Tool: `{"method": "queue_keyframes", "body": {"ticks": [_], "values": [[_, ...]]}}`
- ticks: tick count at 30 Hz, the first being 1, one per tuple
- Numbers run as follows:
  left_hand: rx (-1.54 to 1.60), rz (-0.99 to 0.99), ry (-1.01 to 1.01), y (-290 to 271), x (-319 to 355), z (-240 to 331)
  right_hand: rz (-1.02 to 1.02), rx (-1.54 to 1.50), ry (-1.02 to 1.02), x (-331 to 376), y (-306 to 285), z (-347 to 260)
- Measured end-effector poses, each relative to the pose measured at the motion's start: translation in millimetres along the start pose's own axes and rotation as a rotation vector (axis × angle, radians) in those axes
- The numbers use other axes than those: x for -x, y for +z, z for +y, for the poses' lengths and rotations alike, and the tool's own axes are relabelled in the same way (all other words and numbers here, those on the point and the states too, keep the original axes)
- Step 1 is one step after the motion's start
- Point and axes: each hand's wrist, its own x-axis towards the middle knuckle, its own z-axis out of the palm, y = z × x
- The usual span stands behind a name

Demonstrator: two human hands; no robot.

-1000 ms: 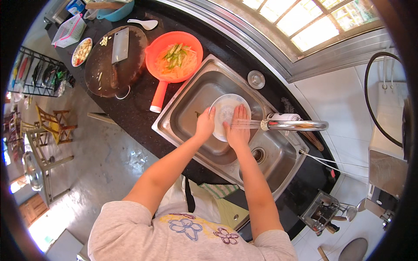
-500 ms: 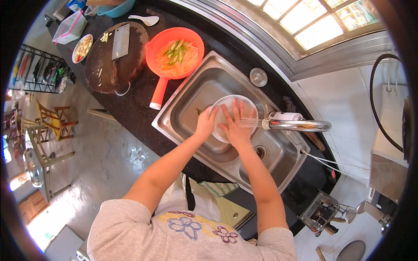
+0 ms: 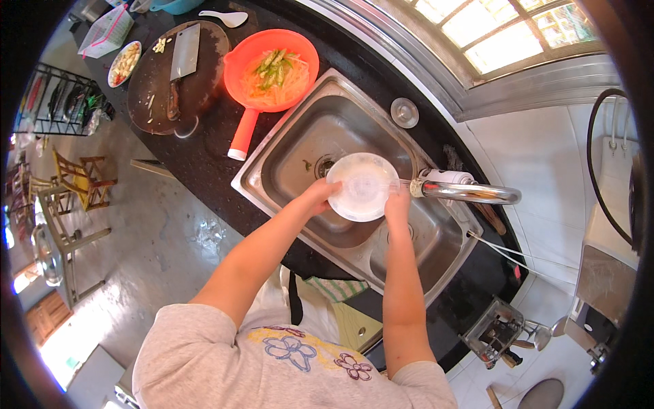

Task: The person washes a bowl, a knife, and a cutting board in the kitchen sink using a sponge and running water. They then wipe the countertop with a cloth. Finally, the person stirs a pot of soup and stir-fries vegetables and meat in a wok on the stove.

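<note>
A white plate (image 3: pixel 364 194) is held over the double-basin steel sink (image 3: pixel 300 129), under water running from the chrome faucet (image 3: pixel 470 193). My left hand (image 3: pixel 320 195) grips the plate's left rim, its fingers partly hidden beneath. At the right rim my right hand (image 3: pixel 397 204) is closed on the plate, close to the stream. Small scraps lie near the drain (image 3: pixel 325 163) of the larger basin.
An orange strainer (image 3: pixel 235 75) with shredded vegetables rests left of the sink. Beyond it a cleaver (image 3: pixel 185 54) lies on a round cutting board (image 3: pixel 143 102), beside a bowl of chopped pieces (image 3: pixel 125 65). A metal lid (image 3: pixel 405 112) sits behind the sink.
My right hand has moved from lying spread on the plate's surface to gripping its right rim. The left hand still holds the left side, and the drain has come into sight.
</note>
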Motion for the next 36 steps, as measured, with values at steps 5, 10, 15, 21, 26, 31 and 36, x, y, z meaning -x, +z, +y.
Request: {"method": "queue_keyframes", "body": {"ticks": [5, 10, 15, 21, 26, 31, 36], "values": [[-0.294, -0.042, -0.073, 30.8, 71.4, 35.2, -0.203, -0.229, 0.257, 20.5, 7.1, 29.0], [-1.017, 0.245, 0.503, 25.7, 92.2, 50.6, 0.063, -0.332, -0.057, 31.5, 80.6, 26.8], [-0.476, 0.276, 0.603, -17.6, 56.5, 56.7, 0.069, -0.089, -0.257, 21.2, 52.6, -52.9], [-0.072, 0.061, 0.229, 10.7, 22.3, 35.6, 0.183, 0.088, -0.346, 21.1, -3.1, -78.1], [-0.224, -0.066, 0.027, 54.4, 41.6, 30.6, 0.193, -0.035, 0.079, 2.6, -55.3, 6.3], [-0.703, 0.145, 0.230, 73.2, 57.9, 30.7, 0.489, -1.106, 0.394, -13.3, -103.1, 62.1], [-1.502, 0.505, 0.673, 75.3, 74.6, 29.1, 0.331, -1.467, 0.334, -31.9, -134.7, 64.1]]}}
